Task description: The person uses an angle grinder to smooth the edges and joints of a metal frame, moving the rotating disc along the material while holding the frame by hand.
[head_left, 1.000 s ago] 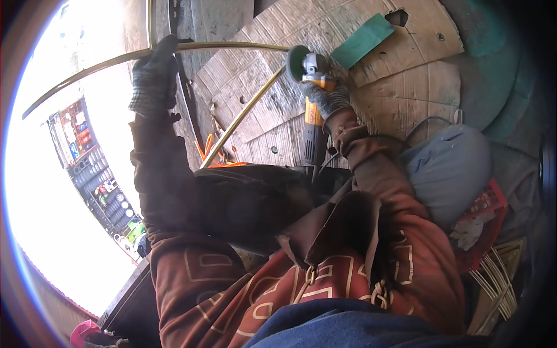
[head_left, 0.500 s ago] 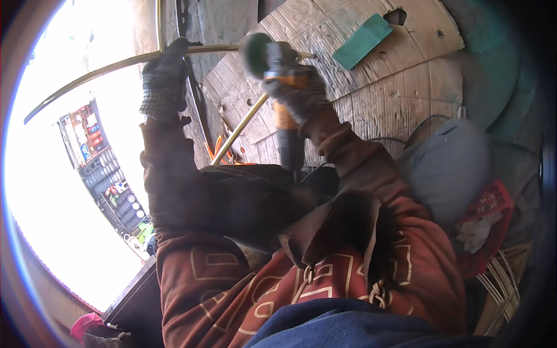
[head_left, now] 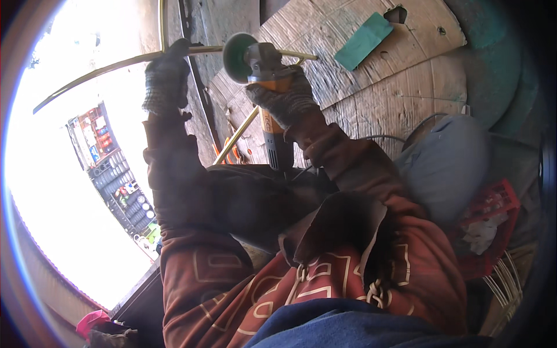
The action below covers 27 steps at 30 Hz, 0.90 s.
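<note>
Knit cloth gloves, rough, on left hand (head_left: pixel 166 78) and right hand (head_left: pixel 284 101). Rod (head_left: pixel 104 69): brassy metal, smooth, glossy. Angle grinder (head_left: pixel 264 87): orange plastic body, matt green disc. Cardboard sheets (head_left: pixel 371 81): corrugated, worn, matt. Red plastic crate (head_left: pixel 493 214).

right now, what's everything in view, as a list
thin curved brass-coloured metal rod: one, upper left, held by left hand
second straight brass-coloured rod: one, slanting at centre
orange-and-grey angle grinder with green disc: one, top centre, at the rod
worn cardboard sheets: several, brown, upper right
teal flat strip: one, on the cardboard
red plastic crate: one, right
grey rounded sack: one, right
left hand: dark glove, gripping rod
right hand: knit glove, gripping grinder
</note>
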Each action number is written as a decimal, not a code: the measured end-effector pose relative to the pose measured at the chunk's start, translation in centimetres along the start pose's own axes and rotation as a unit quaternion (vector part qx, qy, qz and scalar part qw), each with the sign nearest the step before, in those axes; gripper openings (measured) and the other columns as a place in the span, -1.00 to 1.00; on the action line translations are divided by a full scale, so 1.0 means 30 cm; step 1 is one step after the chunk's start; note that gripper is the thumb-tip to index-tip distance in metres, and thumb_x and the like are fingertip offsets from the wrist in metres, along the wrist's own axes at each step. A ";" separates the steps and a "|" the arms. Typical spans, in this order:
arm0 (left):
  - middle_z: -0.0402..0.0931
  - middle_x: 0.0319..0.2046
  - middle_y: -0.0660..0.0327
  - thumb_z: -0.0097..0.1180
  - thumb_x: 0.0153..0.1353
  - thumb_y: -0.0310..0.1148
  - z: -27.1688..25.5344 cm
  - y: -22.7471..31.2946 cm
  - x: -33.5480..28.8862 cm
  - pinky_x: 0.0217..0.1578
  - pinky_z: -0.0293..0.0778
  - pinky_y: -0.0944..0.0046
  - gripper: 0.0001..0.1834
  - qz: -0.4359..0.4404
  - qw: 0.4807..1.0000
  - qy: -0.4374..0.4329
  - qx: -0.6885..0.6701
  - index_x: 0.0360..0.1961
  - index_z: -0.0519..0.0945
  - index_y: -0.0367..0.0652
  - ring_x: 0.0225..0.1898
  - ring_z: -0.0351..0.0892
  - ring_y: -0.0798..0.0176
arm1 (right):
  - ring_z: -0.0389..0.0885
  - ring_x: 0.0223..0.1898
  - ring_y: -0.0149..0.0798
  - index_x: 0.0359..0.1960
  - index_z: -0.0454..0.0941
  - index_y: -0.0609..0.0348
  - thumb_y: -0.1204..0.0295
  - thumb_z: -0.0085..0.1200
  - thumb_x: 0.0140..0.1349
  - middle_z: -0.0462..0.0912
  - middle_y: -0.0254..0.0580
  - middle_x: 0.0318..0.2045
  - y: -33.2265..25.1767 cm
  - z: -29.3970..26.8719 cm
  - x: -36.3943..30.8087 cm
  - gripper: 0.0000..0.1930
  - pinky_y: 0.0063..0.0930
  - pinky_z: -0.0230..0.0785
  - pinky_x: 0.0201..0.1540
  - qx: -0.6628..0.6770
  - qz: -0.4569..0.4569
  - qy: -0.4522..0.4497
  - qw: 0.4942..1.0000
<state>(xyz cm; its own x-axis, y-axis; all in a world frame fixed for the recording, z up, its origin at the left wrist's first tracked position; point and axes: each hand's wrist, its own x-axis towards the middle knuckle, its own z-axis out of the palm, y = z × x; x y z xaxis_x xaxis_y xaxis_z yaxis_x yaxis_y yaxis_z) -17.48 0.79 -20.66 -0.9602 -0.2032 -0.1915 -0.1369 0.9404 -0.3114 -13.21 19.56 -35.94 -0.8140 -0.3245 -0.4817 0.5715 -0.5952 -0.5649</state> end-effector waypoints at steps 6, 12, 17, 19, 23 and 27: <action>0.55 -0.34 0.00 -0.04 0.06 -0.51 0.051 -0.024 0.041 -0.47 0.48 0.08 -0.61 0.160 0.976 0.094 0.114 -0.02 0.48 -0.09 -0.48 0.54 -0.05 | 0.55 -0.48 -0.40 -0.34 0.59 0.12 0.34 0.37 -0.14 0.61 -0.31 -0.44 0.057 -0.303 0.147 -0.69 -0.45 0.46 -0.40 -0.080 0.067 0.080 0.991; 0.59 -0.53 0.10 -0.06 0.22 -0.25 0.094 -0.040 0.113 -0.72 0.40 0.30 -0.61 -0.003 0.862 0.107 -0.496 0.00 0.45 -0.28 -0.67 0.52 0.27 | 0.58 -0.38 -0.39 -0.27 0.55 0.16 0.39 0.39 -0.18 0.61 -0.28 -0.36 -0.003 -0.129 0.089 -0.61 -0.45 0.47 -0.30 -0.029 0.026 0.008 0.999; 0.56 -0.35 0.05 -0.15 0.28 -0.02 0.122 -0.051 0.114 -0.49 0.58 0.23 -0.47 -0.165 0.749 0.112 -0.632 0.14 0.34 -0.15 -0.42 0.61 0.18 | 0.58 -0.37 -0.40 -0.19 0.52 0.11 0.37 0.36 -0.16 0.62 -0.27 -0.34 0.088 -0.247 0.128 -0.57 -0.45 0.47 -0.27 -0.106 0.018 0.041 0.993; 0.56 -0.26 -0.07 -0.16 0.28 -0.02 0.169 -0.103 0.078 -0.44 0.60 0.11 -0.50 -0.183 0.747 0.156 -0.620 0.12 0.36 -0.12 -0.38 0.63 0.10 | 0.59 -0.40 -0.40 -0.18 0.54 0.04 0.26 0.34 -0.14 0.63 -0.28 -0.35 0.005 -0.282 0.106 -0.57 -0.48 0.47 -0.26 -0.202 0.114 0.045 0.972; 0.55 -0.26 -0.03 -0.14 0.24 0.04 0.217 -0.146 -0.007 -0.44 0.60 0.11 -0.49 -0.221 0.774 0.184 -0.564 0.11 0.38 -0.02 -0.41 0.62 0.11 | 0.54 -0.31 -0.42 -0.14 0.33 0.16 0.37 0.37 -0.15 0.55 -0.20 -0.27 0.078 -0.210 0.065 -0.46 -0.43 0.47 -0.26 -0.112 0.062 0.044 0.991; 0.55 -0.26 0.01 -0.11 0.20 0.10 0.219 -0.217 -0.124 -0.44 0.59 0.11 -0.48 -0.280 0.835 0.141 -0.452 0.09 0.40 0.07 -0.43 0.61 0.12 | 0.53 -0.34 -0.43 -0.13 0.33 0.25 0.45 0.38 -0.16 0.56 -0.21 -0.29 0.046 -0.113 -0.019 -0.45 -0.47 0.47 -0.28 -0.155 -0.031 -0.028 0.987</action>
<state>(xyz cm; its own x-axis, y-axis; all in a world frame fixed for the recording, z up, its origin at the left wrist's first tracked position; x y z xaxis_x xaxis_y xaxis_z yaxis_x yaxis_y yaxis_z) -11.42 -6.35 -24.03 -0.6861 -0.7274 0.0152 -0.5886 0.5673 0.5759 -11.61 21.42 -38.71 -0.8483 -0.3392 -0.4066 0.5170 -0.3645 -0.7745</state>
